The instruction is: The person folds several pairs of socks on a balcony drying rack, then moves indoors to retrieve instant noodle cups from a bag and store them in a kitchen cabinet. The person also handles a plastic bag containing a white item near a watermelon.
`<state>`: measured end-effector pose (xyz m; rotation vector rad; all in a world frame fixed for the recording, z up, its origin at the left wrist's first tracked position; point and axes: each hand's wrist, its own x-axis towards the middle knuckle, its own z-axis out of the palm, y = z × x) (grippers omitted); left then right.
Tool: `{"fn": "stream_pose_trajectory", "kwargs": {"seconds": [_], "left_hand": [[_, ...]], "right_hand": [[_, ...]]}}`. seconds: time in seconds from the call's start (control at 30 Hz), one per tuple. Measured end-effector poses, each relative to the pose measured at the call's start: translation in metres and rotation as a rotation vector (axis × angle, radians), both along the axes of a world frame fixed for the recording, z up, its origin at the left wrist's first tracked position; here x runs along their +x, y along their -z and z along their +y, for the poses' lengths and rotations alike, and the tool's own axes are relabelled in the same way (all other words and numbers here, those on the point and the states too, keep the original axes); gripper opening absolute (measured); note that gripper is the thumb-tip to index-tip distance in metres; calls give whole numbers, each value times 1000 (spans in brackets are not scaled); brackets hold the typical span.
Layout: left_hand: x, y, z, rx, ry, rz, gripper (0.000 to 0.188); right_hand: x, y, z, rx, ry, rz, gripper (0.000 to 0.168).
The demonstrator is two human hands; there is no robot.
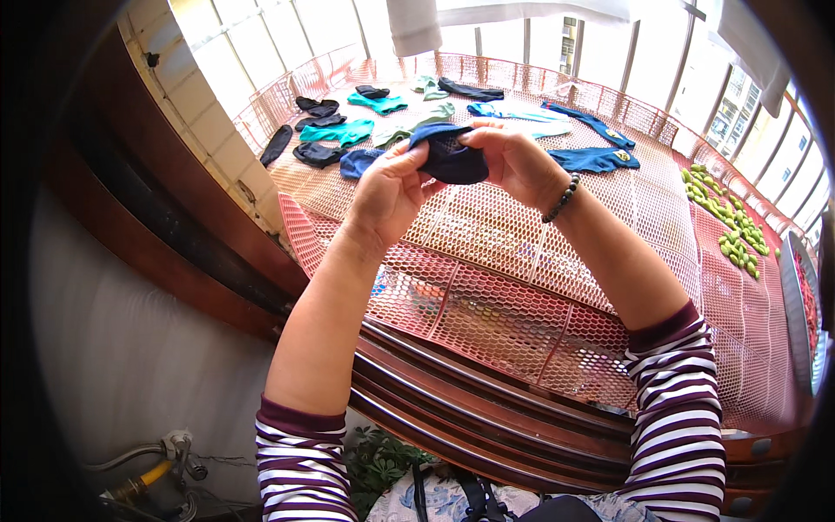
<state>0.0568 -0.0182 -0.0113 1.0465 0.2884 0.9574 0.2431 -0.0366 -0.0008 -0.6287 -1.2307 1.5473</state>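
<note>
A dark navy sock (453, 156) is stretched between my two hands above a pink plastic mesh mat. My left hand (391, 183) grips its left edge with thumb and fingers. At its right edge my right hand (509, 153), with a beaded bracelet on the wrist, pinches the fabric. Just behind my left hand lies a blue sock (359, 163). Black socks (318, 155), teal socks (339, 132) and pale green socks (427, 117) lie spread at the left and centre. To the right are a blue and white sock (515, 112) and dark blue socks (593, 160) with yellow emblems.
Green pods or fruits (737, 225) lie on the mesh (607, 228) at the right, beside a round tray (799, 307) holding red items. Brown window rails (489, 404) run below the mesh. Window bars stand behind, and light cloth (414, 26) hangs overhead. A tiled wall edge (209, 130) borders the left.
</note>
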Motion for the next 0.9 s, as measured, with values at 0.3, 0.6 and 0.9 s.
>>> {"fn": "stream_pose_trajectory", "kwargs": {"seconds": [0.3,0.6,0.9], "left_hand": [[-1,-15,-10,52,-19,-394,25],[10,-5,-16,120,35,-230,36],[3,-9,-6,33,-79,-233,27]], "right_hand": [[-6,23,2,85,-62,-111,10],[-15,16,7,377,392,-483,10],[-14,-6,-8,644,518,-723,22]]}}
